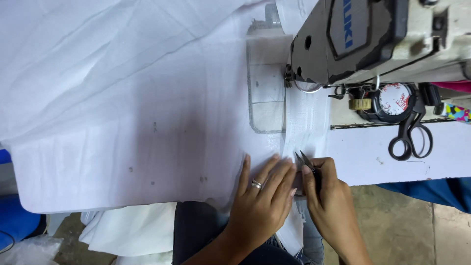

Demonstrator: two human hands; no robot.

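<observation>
Head view: left hand point(262, 198) lies flat, fingers spread, on white cloth point(147, 98); right hand point(328, 196) grips thread snips point(306, 162).

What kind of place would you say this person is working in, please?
Probably a garment sewing workshop: an industrial sewing machine stands over white fabric on the table, black scissors lie beside it, and the right hand holds thread snips.

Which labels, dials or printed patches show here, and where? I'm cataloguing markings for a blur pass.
Maker's plate: on the sewing machine head, top right; dark panel with blue lettering.
Round dial label: on the machine body below the head, above the black scissors; white disc with red print, black rim.
Patterned strip: far right edge of the table; small, multicoloured.
No screens or packages are visible.
</observation>
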